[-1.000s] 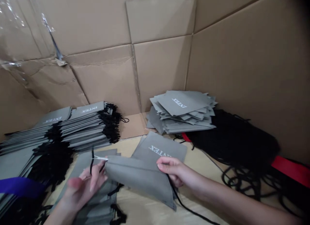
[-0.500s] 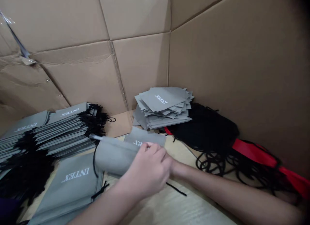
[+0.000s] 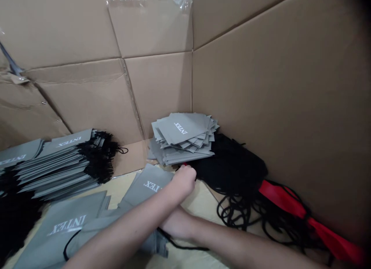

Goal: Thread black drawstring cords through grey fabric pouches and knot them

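My left hand point(image 3: 184, 180) is closed at the near edge of the heap of black cords point(image 3: 234, 164). A small dark bit shows beside its fingers, but what it grips is hidden. Beneath my left forearm lies my right hand point(image 3: 176, 224), its fingers covered by that arm. A grey pouch point(image 3: 152, 244) is beside my right hand, partly behind my left forearm, and a black cord point(image 3: 188, 247) trails to the right from there. Just behind, another grey pouch point(image 3: 147, 184) printed INTEX lies flat on the table.
A loose stack of grey pouches point(image 3: 185, 132) stands in the cardboard corner. At left are neat stacks of corded pouches point(image 3: 58, 164) and a nearer pile of pouches point(image 3: 63, 215). A red strap point(image 3: 284, 197) runs along the cords. Cardboard walls point(image 3: 275, 87) enclose the back and right.
My left hand has moved away from my right hand, forward to the cord heap. The held pouch has come lower, over the near pile. The view has shifted slightly right and up.
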Available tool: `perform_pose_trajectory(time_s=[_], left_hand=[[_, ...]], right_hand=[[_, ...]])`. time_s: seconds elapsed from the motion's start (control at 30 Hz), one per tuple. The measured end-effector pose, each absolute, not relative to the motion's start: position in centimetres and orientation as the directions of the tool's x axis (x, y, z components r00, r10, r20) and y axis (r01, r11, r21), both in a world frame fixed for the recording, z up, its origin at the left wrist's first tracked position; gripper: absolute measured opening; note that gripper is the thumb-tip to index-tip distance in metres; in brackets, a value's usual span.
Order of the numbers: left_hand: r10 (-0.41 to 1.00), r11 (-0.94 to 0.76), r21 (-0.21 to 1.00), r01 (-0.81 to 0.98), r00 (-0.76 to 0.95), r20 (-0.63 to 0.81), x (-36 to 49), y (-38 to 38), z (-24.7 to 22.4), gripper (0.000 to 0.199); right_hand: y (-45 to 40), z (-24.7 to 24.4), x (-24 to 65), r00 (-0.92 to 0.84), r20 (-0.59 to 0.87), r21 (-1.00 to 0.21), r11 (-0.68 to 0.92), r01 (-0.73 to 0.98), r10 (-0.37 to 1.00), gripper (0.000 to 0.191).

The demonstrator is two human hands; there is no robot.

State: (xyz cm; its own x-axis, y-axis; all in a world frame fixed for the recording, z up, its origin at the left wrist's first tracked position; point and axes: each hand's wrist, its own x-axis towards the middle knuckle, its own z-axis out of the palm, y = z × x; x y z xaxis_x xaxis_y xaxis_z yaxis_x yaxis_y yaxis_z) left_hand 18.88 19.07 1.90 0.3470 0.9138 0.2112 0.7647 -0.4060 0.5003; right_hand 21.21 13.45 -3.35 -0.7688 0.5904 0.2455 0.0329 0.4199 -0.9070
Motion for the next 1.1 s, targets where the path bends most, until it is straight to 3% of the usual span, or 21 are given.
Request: perform_pose_trajectory(time_s=[0.2, 0.27, 0.3, 0.37, 0.5, 0.57, 0.67, 0.7, 0.87, 0.97, 1.1], left_hand=[[0.868, -0.477, 0.714, 0.513, 0.404, 0.289, 15.6, 15.4, 4.7, 0.012], [0.88, -0.341, 0.939, 0.047, 0.366, 0.301, 13.1, 13.4, 6.3, 0.007], [0.889, -0.252, 0.956, -0.15, 0.355, 0.29, 11.6, 12.3, 7.0, 0.007], [0.926, -0.184, 0.899, -0.398, 0.237, 0.294, 8.2, 10.1, 8.4, 0.01], [0.915, -0.381, 0.638, -0.669, -0.172, 0.366, 0.5, 6.1, 9.9, 0.016], [0.864, -0.502, 0.603, -0.62, -0.324, 0.386, -3.2, 4.8, 9.6, 0.012], [0.743, -0.607, 0.756, -0.246, -0.513, 0.43, -7.8, 3.7, 7.3, 0.021], [0.71, -0.561, 0.824, -0.073, -0.555, 0.434, -8.8, 3.6, 6.2, 0.021], [0.773, -0.296, 0.945, 0.138, -0.547, 0.322, -9.9, 3.3, 1.9, 0.018], [0.829, -0.265, 0.955, 0.135, -0.474, 0.297, -8.5, 3.1, 1.4, 0.022], [0.87, -0.269, 0.963, -0.012, -0.433, 0.237, -6.9, 2.9, 1.7, 0.03]], right_hand=[[13.1, -1.8, 21.8, -0.761, 0.249, -0.853, 0.507, 0.121, 0.599, 0.036], [13.2, -1.5, 21.8, -0.781, 0.223, -0.828, 0.536, 0.164, 0.583, 0.026], [13.3, -1.4, 21.8, -0.789, 0.206, -0.817, 0.545, 0.187, 0.579, 0.023], [13.5, -1.3, 21.8, -0.79, 0.164, -0.813, 0.534, 0.23, 0.59, 0.023], [13.6, -1.2, 21.9, -0.782, 0.081, -0.873, 0.423, 0.244, 0.618, 0.025], [13.7, -1.0, 21.9, -0.796, 0.058, -0.89, 0.393, 0.233, 0.603, 0.028], [13.9, -0.8, 21.8, -0.822, 0.06, -0.885, 0.411, 0.219, 0.567, 0.03], [14.0, -0.8, 21.7, -0.827, 0.067, -0.882, 0.421, 0.212, 0.558, 0.031], [14.5, -1.3, 21.2, -0.818, -0.012, -0.936, 0.281, 0.211, 0.575, 0.039], [14.7, -1.7, 21.1, -0.795, -0.009, -0.95, 0.243, 0.196, 0.607, 0.04], [15.1, -2.1, 21.0, -0.747, 0.003, -0.966, 0.195, 0.17, 0.665, 0.045]])
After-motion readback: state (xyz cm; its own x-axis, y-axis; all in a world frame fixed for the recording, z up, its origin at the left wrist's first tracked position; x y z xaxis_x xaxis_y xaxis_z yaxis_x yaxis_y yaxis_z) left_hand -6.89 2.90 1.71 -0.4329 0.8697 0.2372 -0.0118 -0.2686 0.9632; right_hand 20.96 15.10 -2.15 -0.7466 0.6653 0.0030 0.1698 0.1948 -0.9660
